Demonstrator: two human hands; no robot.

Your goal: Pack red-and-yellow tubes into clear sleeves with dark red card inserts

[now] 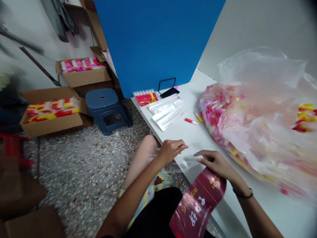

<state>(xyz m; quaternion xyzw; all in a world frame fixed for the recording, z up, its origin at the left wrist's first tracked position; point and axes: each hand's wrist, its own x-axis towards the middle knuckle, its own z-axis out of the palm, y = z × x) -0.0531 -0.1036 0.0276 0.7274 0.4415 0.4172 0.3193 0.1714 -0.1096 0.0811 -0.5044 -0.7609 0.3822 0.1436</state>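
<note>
My left hand (172,150) is closed, its thumb and fingers pressed together over the front edge of the table; anything in the pinch is too small to make out. My right hand (216,163) holds a maroon printed packet (198,205) with "SHUANGXI" on it, gripped under the palm while the thumb and index finger point left, apart. The packet hangs bent over the table edge. A see-through plastic piece (173,168) shows faintly below my left hand. Farther up lie a small red tube (191,121) with a pale tip and a yellow one (198,117).
A large clear bag (267,132) of red, pink and yellow tubes fills the table's right. Silver pouches (165,110), a filled clear pack (145,97) and a black phone (170,93) lie by the blue panel (158,43). A blue stool (102,102) and filled cartons (53,124) stand left.
</note>
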